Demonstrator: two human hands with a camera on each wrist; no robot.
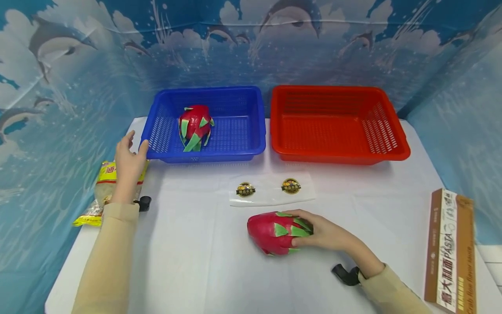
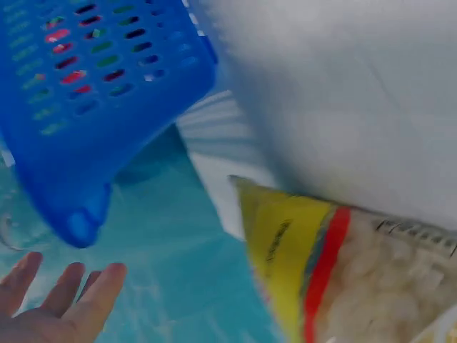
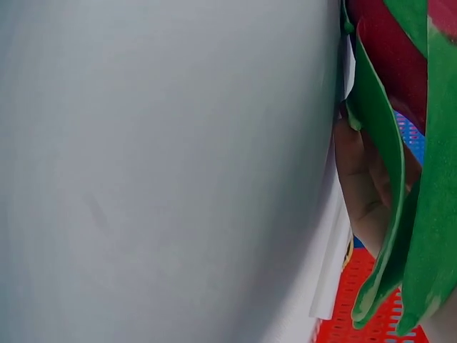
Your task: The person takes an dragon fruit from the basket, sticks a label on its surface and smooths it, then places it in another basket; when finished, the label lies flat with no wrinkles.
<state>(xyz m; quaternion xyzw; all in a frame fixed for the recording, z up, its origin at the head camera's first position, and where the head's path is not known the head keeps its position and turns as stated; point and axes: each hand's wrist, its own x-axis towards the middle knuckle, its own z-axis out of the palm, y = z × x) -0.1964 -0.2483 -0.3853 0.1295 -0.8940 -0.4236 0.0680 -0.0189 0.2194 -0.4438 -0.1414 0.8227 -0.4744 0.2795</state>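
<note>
A pink dragon fruit (image 1: 270, 233) with green scales lies on the white table, its scaly end in my right hand (image 1: 327, 233), which grips it with thumb and fingers on opposite sides. Up close in the right wrist view, green scales (image 3: 378, 136) cover part of the fingers (image 3: 360, 186). My left hand (image 1: 130, 163) is by the left front corner of the blue basket (image 1: 204, 156), fingers spread and holding nothing. In the left wrist view its fingertips (image 2: 107, 279) appear just below the basket's corner; contact cannot be told. A second dragon fruit (image 1: 196, 126) sits inside that basket.
A red basket (image 1: 341, 157) stands right of the blue one. Before them lies a clear plastic bag (image 1: 270, 198) with two round labels. A yellow-topped food packet (image 1: 103, 185) is under the left forearm, and a pasta box (image 1: 449, 253) at the right edge.
</note>
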